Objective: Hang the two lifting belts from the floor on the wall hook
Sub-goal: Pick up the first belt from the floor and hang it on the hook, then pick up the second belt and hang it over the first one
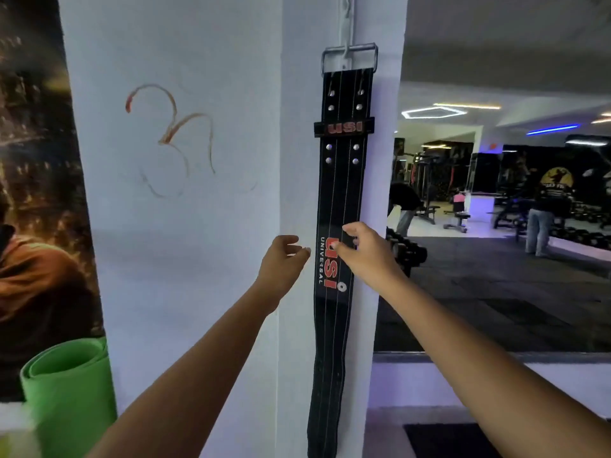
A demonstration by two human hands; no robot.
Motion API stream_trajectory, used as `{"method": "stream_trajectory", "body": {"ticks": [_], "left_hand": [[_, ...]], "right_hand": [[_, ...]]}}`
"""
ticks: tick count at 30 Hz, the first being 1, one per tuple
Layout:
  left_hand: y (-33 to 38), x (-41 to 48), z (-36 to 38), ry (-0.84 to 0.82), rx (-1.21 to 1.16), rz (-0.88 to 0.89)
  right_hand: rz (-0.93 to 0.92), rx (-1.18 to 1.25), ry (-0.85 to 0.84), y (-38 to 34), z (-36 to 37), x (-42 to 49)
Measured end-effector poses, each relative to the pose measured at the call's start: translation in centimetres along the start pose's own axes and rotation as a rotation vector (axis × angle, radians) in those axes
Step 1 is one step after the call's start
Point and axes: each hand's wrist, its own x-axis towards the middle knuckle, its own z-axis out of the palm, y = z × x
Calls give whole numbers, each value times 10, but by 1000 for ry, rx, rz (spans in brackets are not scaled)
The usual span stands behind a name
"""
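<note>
A black lifting belt (342, 193) with red lettering hangs straight down the white pillar. Its metal buckle (349, 57) is looped over the white wall hook (346, 44) near the top. My right hand (363, 251) is in front of the belt at its middle, fingers loosely spread and brushing the face, not gripping it. Just left of the belt, my left hand (284, 262) floats with fingers curled loosely and nothing in it. I see only one belt; whether a second hangs behind it is hidden.
A rolled green mat (66, 385) stands at the lower left beside a dark wall poster (36, 193). To the right a large mirror (496, 226) reflects gym benches, dumbbell racks and people. A dark floor mat (446, 438) lies at the lower right.
</note>
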Motion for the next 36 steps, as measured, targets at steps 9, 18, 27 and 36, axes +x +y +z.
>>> {"method": "stream_trajectory", "body": {"ticks": [9, 18, 27, 36], "left_hand": [[-98, -140, -15, 165, -43, -287], [-195, -292, -40, 368, -54, -612], [-332, -385, -110, 534, -37, -974], [-531, -479, -128, 551, 12, -1338]], "right_hand": [[137, 111, -331, 40, 54, -129], [274, 156, -747, 69, 140, -269], [472, 105, -1043, 98, 294, -373], [741, 35, -1273, 197, 453, -498]]}}
